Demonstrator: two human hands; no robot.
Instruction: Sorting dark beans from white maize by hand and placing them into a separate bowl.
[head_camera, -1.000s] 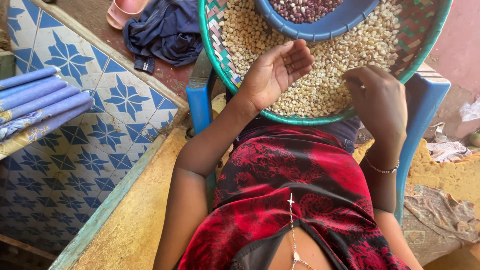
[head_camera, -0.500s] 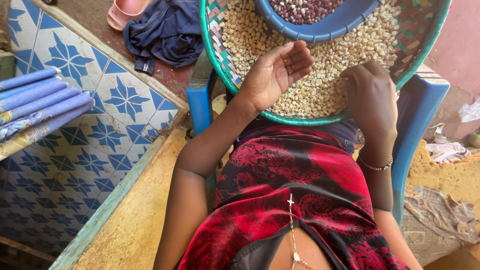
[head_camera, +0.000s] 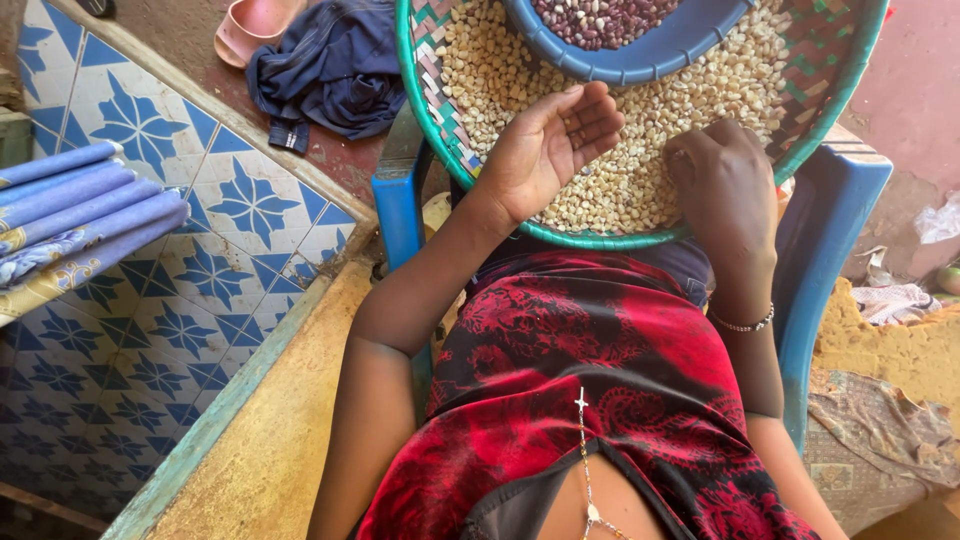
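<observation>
A round woven tray (head_camera: 425, 95) with a green rim rests on my lap, covered in pale corn kernels (head_camera: 640, 140). A blue bowl (head_camera: 640, 62) of speckled dark beans (head_camera: 600, 15) sits on the tray's far side. My left hand (head_camera: 550, 150) lies palm up on the kernels near the tray's near rim, fingers loosely curled, nothing visible in it. My right hand (head_camera: 725, 185) rests palm down on the kernels at the right, fingers bent into the grain; what is under them is hidden.
I sit on a blue chair (head_camera: 830, 250). A blue-and-white tiled wall (head_camera: 200, 270) runs along the left, with folded purple cloth (head_camera: 80, 215) on it. Dark clothing (head_camera: 330, 65) and a pink sandal (head_camera: 250, 25) lie on the floor beyond. Rags (head_camera: 880, 430) lie at right.
My right hand has shifted slightly left and toward me across the kernels. My left hand stays palm up in the same spot.
</observation>
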